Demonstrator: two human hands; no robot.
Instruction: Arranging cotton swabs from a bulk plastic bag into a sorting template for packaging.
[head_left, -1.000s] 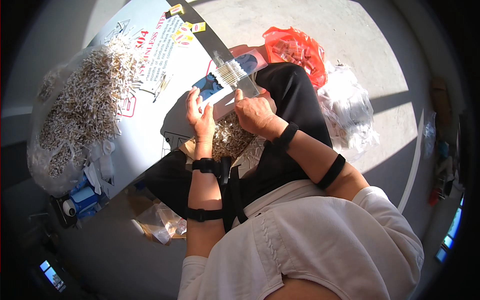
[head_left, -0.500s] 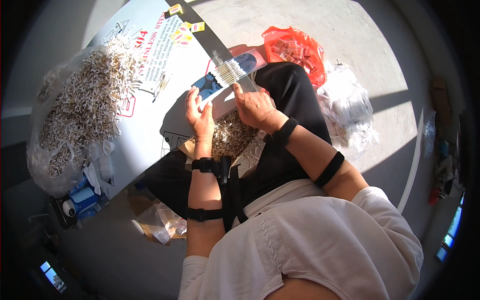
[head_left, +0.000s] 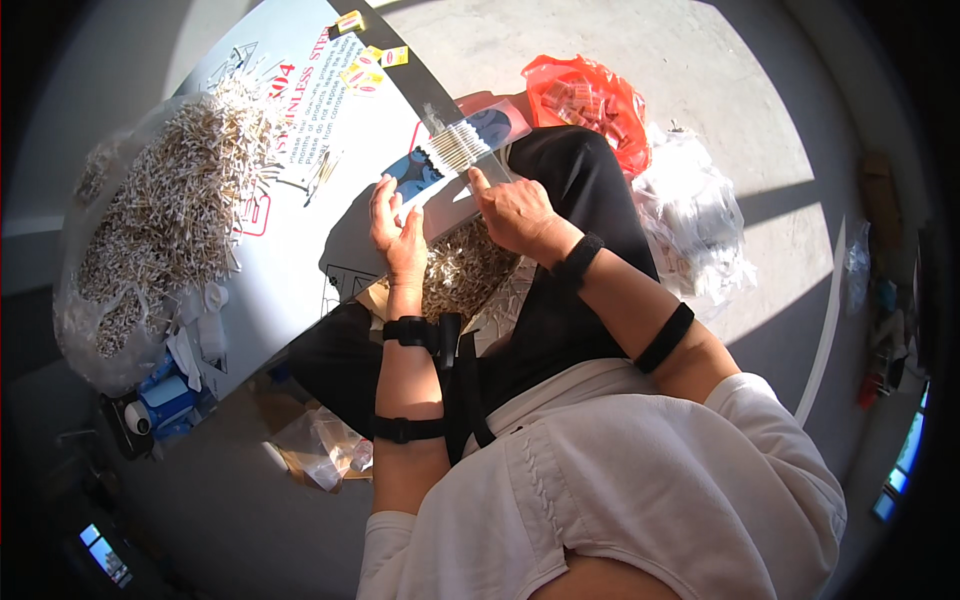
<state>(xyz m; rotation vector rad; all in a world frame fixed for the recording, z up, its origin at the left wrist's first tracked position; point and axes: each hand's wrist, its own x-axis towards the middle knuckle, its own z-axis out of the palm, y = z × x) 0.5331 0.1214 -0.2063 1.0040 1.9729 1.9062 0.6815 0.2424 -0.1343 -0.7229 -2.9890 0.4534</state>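
I sit on the floor with a white cardboard sheet (head_left: 330,150) in front of my knees. My left hand (head_left: 398,232) and my right hand (head_left: 510,210) hold a long blue and white card (head_left: 440,165) over the sheet's edge. A row of thin pale sticks (head_left: 458,148) lies across the card. My right forefinger presses near the row. Below my hands, in my lap, lies a heap of the same pale sticks (head_left: 462,275).
A large heap of pale sticks (head_left: 170,210) in clear plastic covers the sheet's left part. An orange bag of small boxes (head_left: 590,95) and clear plastic bags (head_left: 700,230) lie to the right. Blue and white containers (head_left: 165,395) stand at lower left.
Both hands have moved the card with its row of sticks slightly up and away from my lap. The stick row sits further along the card.
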